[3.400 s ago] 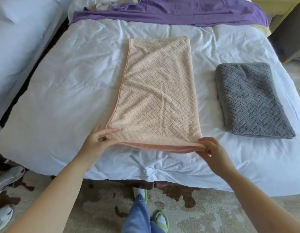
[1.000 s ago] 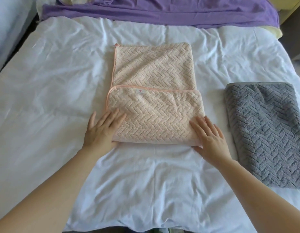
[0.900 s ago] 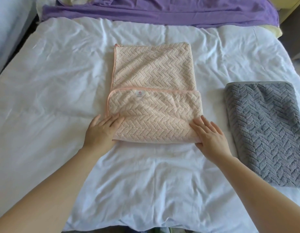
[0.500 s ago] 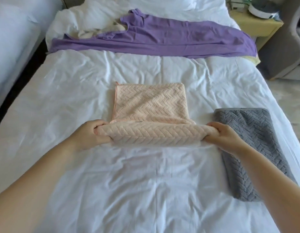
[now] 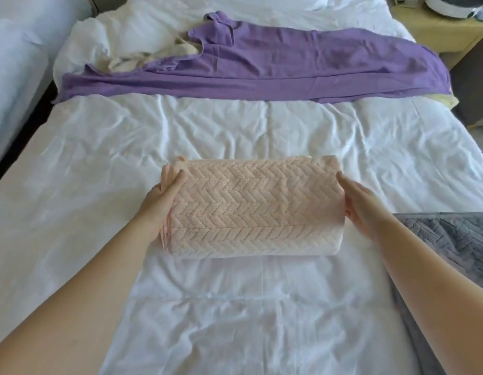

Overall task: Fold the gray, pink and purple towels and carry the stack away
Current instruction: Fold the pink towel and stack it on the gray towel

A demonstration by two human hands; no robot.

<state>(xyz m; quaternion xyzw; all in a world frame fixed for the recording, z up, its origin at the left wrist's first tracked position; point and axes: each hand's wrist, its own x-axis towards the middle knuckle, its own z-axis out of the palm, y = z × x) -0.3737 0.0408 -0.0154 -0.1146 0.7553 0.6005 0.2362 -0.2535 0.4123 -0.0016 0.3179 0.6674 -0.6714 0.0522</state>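
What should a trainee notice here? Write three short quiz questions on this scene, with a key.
1. Fill in: the left hand and right hand touch the ends of the ___ towel.
2. True or false: the gray towel lies left of the pink towel.
3. Which lies spread out, unfolded? A gray towel, B pink towel, C purple towel.
Key: 1 pink; 2 false, it lies to the right; 3 C.

White bed (image 5: pixel 235 125), purple towel (image 5: pixel 289 69) far end, gray towel (image 5: pixel 457 239) right
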